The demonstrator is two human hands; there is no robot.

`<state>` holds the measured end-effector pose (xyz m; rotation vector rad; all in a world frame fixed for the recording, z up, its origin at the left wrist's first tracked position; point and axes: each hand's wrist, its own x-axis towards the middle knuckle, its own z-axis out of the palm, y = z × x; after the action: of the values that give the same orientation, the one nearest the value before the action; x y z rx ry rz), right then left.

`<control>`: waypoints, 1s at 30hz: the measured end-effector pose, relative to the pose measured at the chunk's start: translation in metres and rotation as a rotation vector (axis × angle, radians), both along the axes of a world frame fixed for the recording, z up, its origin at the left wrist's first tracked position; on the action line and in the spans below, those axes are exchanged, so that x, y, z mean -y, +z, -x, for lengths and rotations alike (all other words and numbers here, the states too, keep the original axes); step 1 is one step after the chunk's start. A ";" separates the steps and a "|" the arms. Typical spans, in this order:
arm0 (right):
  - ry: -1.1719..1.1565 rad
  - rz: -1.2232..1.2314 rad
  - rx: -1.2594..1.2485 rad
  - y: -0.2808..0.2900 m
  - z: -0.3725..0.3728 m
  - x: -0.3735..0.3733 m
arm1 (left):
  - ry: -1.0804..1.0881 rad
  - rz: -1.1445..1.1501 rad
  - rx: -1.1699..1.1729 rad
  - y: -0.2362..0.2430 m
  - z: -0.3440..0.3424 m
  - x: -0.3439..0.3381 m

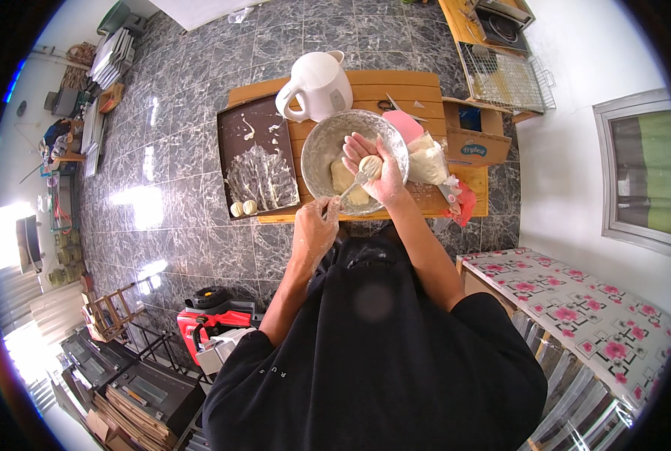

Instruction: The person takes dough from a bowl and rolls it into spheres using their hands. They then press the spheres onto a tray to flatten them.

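My right hand [381, 180] is turned palm up over the bowl, fingers stretched, with a small round piece of dough [371, 166] resting on the palm. A fork [352, 186] is pinched in my left hand [316, 228], its tines against that dough piece, which shows ridged lines. Beneath both hands stands a large floury metal bowl [314, 147] holding a mass of pale dough [340, 176]. To its left lies a dark baking tray [237, 124] with greasy smears. Two small ridged dough pieces [250, 207] sit in the tray's near left corner.
A white electric kettle [320, 84] stands behind the bowl on the wooden table [418, 81]. Scissors [395, 104], a pink round item [403, 125], an open bag of white powder [427, 161] and a red plastic bag [465, 203] lie at the right. A cardboard box [477, 143] stands beyond.
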<state>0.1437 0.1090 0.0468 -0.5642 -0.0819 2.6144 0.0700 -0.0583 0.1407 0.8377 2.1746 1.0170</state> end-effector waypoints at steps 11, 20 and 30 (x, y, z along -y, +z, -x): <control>0.036 -0.033 -0.120 -0.004 -0.008 0.000 | 0.293 -0.136 0.068 -0.029 0.030 0.008; 0.091 -0.112 -0.180 0.003 -0.009 0.003 | 0.308 0.130 -0.084 -0.155 0.033 0.042; 0.125 -0.081 -0.205 0.006 -0.009 0.007 | 0.299 0.216 -0.010 -0.210 0.024 0.028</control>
<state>0.1522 0.1016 0.0523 -0.2685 -0.1615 2.7597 0.0461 -0.0859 -0.0690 0.4276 2.4139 0.8926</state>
